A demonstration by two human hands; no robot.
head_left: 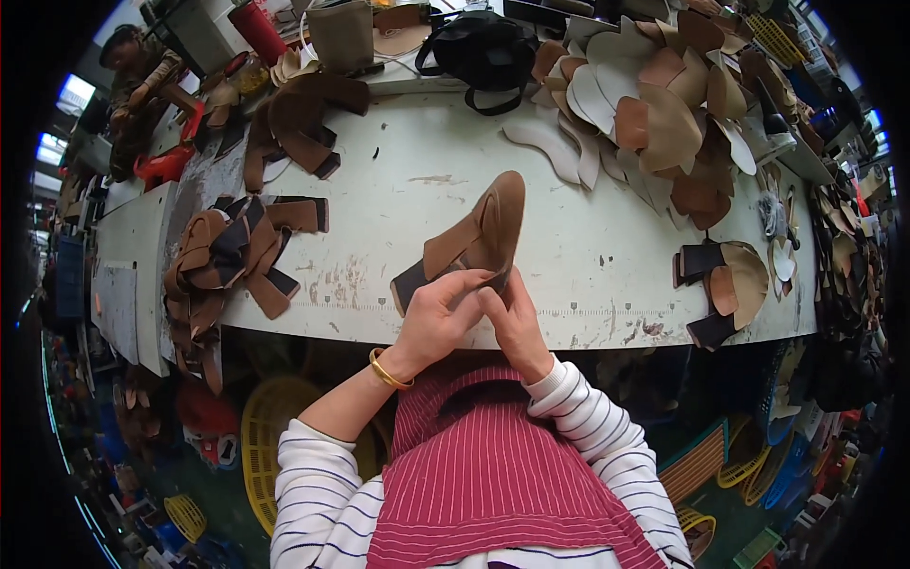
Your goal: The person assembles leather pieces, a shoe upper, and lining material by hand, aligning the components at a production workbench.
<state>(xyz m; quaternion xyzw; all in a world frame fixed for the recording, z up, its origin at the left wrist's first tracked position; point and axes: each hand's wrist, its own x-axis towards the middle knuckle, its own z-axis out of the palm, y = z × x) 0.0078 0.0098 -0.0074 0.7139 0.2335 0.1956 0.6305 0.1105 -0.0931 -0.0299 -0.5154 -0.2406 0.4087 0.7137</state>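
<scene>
Over the near middle of the white worktable (pixel 408 161), both my hands pinch the near edge of a brown shoe upper (pixel 488 223). Its rounded toe points away and to the right, and a dark lining shows at its left end. My left hand (pixel 444 313), with a gold bangle at the wrist, has its fingers closed on the upper's lower edge. Close against it, my right hand (pixel 512 318) grips the same edge with thumb and fingers. The fingertips overlap, so the exact spot they press is partly hidden.
Brown upper pieces lie heaped (pixel 227 251) at the left, with more brown pieces (pixel 294 119) beyond. A large pile of beige and white pieces (pixel 654 104) fills the far right. Another upper (pixel 735 284) rests near the right edge. A black bag (pixel 479 52) sits at the back.
</scene>
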